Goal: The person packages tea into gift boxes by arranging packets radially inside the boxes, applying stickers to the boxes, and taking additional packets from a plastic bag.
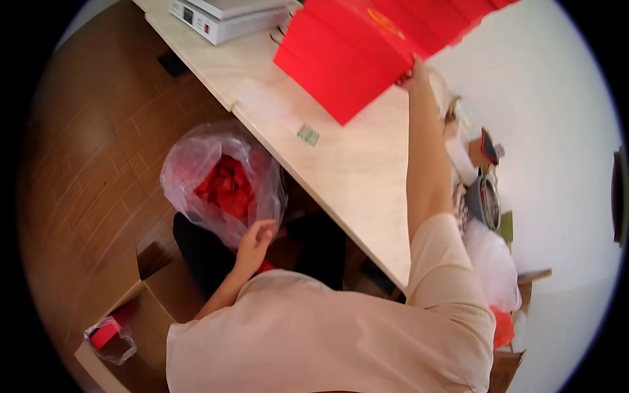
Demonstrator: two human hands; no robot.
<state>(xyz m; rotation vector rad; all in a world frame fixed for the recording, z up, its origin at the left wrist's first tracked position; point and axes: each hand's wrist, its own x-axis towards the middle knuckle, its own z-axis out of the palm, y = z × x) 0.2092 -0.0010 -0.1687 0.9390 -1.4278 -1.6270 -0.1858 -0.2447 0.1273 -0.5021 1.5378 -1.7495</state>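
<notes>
My right hand (413, 73) reaches across the table (354, 177) and touches the edge of large red folded sheets (347, 59); its fingers are partly hidden behind them. Low in front of my body is my left hand (257, 239), its fingers bent, beside a clear plastic bag (187, 157). Crumpled red material (229, 187) lies inside that bag. A small green and white packet (308, 135) rests on the table, below the red sheets.
A white scale (229, 25) stands at the table's far left. An open cardboard box (160, 308) is at the lower left. Along the wall at the right are a grey pot (485, 200), a white plastic bag (491, 262) and other items.
</notes>
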